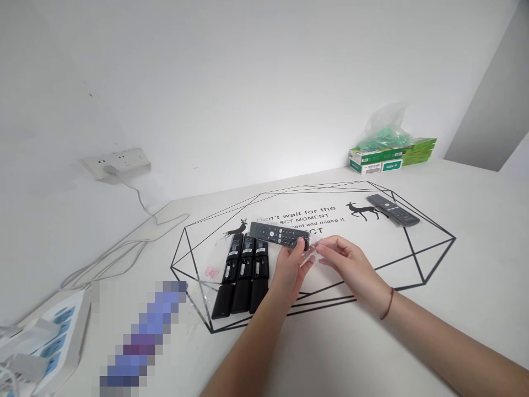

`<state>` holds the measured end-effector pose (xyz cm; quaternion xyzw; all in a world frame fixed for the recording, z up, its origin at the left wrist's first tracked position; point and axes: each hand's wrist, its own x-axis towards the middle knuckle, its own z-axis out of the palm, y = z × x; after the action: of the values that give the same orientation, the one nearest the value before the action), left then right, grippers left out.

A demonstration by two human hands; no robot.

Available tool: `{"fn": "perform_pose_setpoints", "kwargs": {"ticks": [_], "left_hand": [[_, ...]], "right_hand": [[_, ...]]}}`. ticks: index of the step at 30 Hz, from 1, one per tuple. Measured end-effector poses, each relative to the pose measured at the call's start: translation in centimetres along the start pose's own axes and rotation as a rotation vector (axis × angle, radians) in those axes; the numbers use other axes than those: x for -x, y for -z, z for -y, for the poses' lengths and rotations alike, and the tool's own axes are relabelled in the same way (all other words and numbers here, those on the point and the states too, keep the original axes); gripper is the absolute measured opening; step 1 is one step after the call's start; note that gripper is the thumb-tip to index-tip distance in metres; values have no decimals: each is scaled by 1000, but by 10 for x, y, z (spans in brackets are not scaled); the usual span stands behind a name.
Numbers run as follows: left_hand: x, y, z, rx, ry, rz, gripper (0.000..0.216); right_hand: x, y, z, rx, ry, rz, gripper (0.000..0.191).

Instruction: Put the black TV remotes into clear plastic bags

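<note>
My left hand (292, 268) grips a black remote control (278, 234) in a clear plastic sleeve, thumb on its near end, buttons facing up. At that end, my right hand (339, 257) pinches the loose edge of the plastic sleeve (313, 246) between thumb and fingertips. Left of my left hand, three black remotes (244, 267) lie face down side by side, their battery compartments uncovered. Just below them sit three black battery covers (241, 298), partly hidden by my left forearm. Another sleeved remote control (393, 210) rests at the right on the mat's deer print.
Green and white boxes (375, 160) are stacked by the wall under a clear plastic bag (385, 132). A power strip (61, 336) stands at the lower left, with white cables (124, 251) running up to a wall socket (119, 164). Beside it is a blurred blue patch.
</note>
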<state>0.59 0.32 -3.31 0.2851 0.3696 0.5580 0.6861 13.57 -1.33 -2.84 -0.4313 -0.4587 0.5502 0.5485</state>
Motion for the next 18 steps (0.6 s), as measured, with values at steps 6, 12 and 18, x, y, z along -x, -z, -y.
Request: {"fn": "perform_pose_setpoints", "kwargs": {"ticks": [6,12,18], "left_hand": [[-3,4,5,-227,30,-66,43],[2,-4,0,13,105,-31,25],[9,-10,-22,122,215,-6,30]], "right_hand": [[1,0,-2,-139,127,64,28],[2,2,-7,90,354,19,20],[9,7,-4,479,650,93,16]]}}
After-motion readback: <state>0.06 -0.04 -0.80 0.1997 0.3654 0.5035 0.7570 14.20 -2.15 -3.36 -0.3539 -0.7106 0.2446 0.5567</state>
